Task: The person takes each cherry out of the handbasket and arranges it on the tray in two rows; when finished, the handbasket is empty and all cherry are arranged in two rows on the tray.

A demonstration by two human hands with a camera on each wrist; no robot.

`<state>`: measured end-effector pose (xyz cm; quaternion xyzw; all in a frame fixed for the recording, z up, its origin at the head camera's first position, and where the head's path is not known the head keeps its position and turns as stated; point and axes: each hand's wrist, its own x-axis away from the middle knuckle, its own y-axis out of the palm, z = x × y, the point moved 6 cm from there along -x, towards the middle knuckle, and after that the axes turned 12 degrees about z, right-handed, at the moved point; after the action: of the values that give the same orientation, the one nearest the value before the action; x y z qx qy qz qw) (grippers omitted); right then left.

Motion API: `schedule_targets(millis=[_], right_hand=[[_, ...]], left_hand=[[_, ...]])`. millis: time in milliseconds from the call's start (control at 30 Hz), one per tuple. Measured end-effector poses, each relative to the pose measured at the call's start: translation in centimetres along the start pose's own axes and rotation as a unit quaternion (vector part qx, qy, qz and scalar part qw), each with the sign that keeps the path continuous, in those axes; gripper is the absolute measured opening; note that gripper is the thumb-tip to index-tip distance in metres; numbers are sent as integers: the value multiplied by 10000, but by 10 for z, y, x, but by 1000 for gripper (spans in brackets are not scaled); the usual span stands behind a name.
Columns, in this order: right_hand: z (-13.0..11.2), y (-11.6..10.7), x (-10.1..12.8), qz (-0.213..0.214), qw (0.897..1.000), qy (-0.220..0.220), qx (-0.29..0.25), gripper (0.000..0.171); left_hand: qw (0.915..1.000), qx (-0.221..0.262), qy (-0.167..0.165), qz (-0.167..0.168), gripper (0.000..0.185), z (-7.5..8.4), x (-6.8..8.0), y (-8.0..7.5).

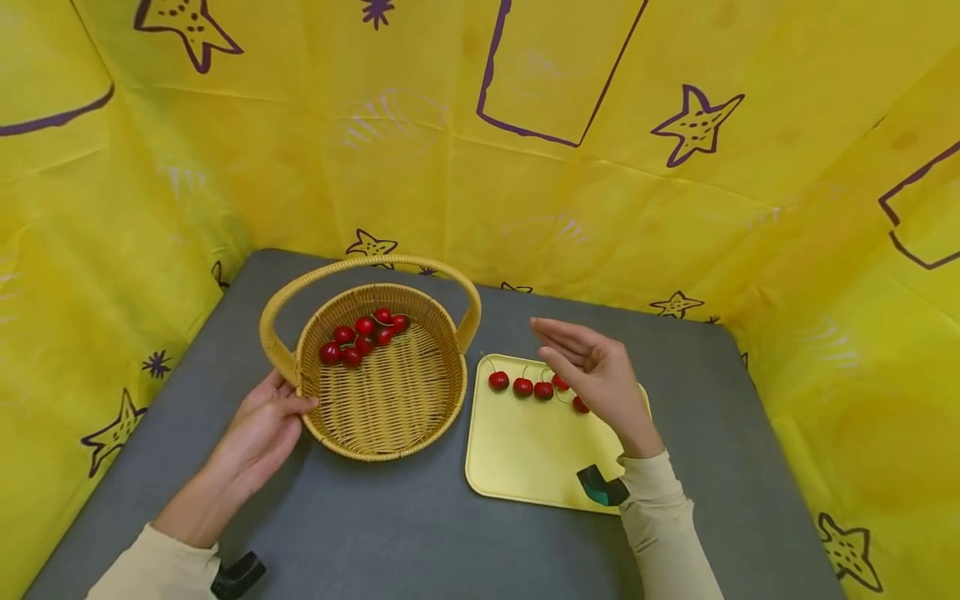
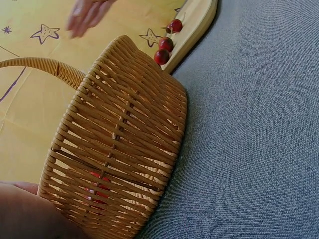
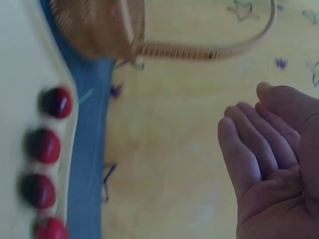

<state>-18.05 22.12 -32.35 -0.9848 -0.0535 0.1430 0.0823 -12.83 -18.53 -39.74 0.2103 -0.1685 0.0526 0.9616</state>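
Note:
My left hand (image 1: 262, 425) grips the near left rim of a round wicker basket (image 1: 390, 408), thumb over the edge beside the handle base. Several red cherries (image 1: 364, 326) are bunched along the basket's far left inside. To the right lies a pale yellow tray (image 1: 517, 467) bearing a row of several stemmed cherries (image 1: 522, 387) near its far edge. Above that row, my right hand (image 1: 600, 375) hovers with nothing in it, partly covering the cherries at the right end. In the right wrist view its fingers (image 3: 249, 144) are loosely bent, palm showing.
The basket's arched handle (image 1: 382, 260) stands up over its far side. Grey cloth (image 1: 390, 533) covers the table. Yellow fabric (image 1: 420, 167) printed with purple starfish hangs behind and along both sides.

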Motion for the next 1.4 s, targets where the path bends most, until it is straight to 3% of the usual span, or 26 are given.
schedule_targets(millis=[100, 233, 400, 567, 733, 867, 967, 1167, 1233, 1300, 1400], right_hand=[[-13, 34, -9, -371, 9984, -128, -417, 44], [-20, 81, -19, -918, 9937, -257, -594, 43], [-18, 138, -35, -1531, 9862, -588, -214, 44], [-6, 177, -52, -1892, 9794, -671, 236, 47], [10, 200, -65, -2278, 9710, -403, 603, 51], [19, 213, -68, -2651, 9583, -317, 1020, 55], [23, 220, -68, -2927, 9450, -416, 1398, 57], [27, 227, -64, -3460, 9034, -868, 2381, 61], [23, 230, -66, -3573, 8943, -1035, 2489, 60], [17, 232, -71, -3598, 8928, -1115, 2472, 59], [9, 238, -80, -3589, 9010, -1062, 2193, 56]], left_hand=[[10000, 16, 28, -26, 94, 0, -1, 3], [10000, 34, 47, -36, 93, -1, -1, 5], [10000, 39, 53, -8, 93, -3, -1, 5], [10000, 20, 64, 12, 93, -2, 0, 4], [10000, -9, 25, 36, 94, -2, 1, 2], [10000, -30, 26, 26, 94, -1, 1, 1], [10000, -56, 32, 14, 93, -1, 0, 1], [10000, -86, 38, -15, 93, -1, -1, 1], [9999, -105, 38, -3, 93, 0, -1, 0], [9999, -120, 38, 2, 92, 0, -1, 0], [9999, -125, 37, -4, 92, 1, -1, -1]])
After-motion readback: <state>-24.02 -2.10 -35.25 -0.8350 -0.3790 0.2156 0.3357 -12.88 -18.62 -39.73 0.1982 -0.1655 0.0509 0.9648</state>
